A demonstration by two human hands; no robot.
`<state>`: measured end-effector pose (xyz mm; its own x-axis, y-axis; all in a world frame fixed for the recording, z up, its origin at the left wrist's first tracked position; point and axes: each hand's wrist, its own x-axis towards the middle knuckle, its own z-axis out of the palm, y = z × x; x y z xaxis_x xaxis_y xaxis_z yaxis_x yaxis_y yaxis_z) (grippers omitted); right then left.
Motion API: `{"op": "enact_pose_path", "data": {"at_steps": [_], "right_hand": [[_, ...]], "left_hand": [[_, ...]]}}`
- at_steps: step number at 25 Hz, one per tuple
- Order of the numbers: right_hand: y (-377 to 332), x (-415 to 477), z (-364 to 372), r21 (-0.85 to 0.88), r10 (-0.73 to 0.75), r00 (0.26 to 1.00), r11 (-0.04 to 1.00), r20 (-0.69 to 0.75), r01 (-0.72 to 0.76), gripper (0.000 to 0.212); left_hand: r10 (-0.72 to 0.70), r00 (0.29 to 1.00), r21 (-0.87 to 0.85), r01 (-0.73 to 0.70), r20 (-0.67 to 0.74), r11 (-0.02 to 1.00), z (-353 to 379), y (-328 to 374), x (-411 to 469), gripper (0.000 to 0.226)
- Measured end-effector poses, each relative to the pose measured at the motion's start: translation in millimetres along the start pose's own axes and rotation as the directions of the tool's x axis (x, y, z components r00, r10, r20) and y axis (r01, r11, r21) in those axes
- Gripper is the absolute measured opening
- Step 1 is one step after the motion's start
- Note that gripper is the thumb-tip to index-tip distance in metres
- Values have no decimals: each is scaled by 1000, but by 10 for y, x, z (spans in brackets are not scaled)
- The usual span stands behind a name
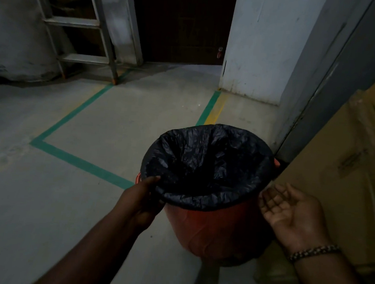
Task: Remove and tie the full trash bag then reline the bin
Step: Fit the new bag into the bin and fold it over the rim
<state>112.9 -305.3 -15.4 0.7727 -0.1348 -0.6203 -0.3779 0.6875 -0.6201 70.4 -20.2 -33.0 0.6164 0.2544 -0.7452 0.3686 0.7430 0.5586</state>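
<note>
A round red bin [211, 231] stands on the concrete floor in front of me. A black plastic trash bag [205, 165] lines it, its edge folded down over the rim all the way round. My left hand [142, 200] pinches the folded bag edge at the near left of the rim, thumb on top. My right hand [293, 215] hovers just right of the bin, palm up, fingers apart, holding nothing. A beaded bracelet sits on that wrist. The dark inside of the bag hides whatever it contains.
Large cardboard boxes [346, 167] press close on the right of the bin. A grey door frame and white wall [262, 58] rise behind it. A metal ladder [83, 32] leans at the back left. Green floor tape [79, 162] marks a rectangle on the left.
</note>
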Motion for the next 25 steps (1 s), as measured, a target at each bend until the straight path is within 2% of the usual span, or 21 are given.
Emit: {"op": "enact_pose_path", "data": {"at_steps": [3, 7, 14, 20, 25], "right_hand": [[74, -158, 97, -60, 24, 1000, 998, 2, -23, 23], [233, -441, 285, 34, 69, 994, 997, 89, -73, 29], [501, -690, 373, 166, 124, 974, 974, 189, -156, 32], [693, -757, 423, 173, 139, 979, 971, 147, -163, 28], [701, -697, 448, 147, 112, 985, 980, 131, -131, 35]], "left_hand": [[14, 1000, -38, -13, 15, 999, 82, -66, -52, 12], [42, 998, -30, -41, 44, 999, 161, -154, -98, 10], [104, 993, -174, -93, 57, 980, 241, -317, -225, 13], [123, 991, -254, -108, 47, 961, 296, -477, -330, 16], [126, 990, -177, -114, 57, 978, 277, -514, -355, 20]]}}
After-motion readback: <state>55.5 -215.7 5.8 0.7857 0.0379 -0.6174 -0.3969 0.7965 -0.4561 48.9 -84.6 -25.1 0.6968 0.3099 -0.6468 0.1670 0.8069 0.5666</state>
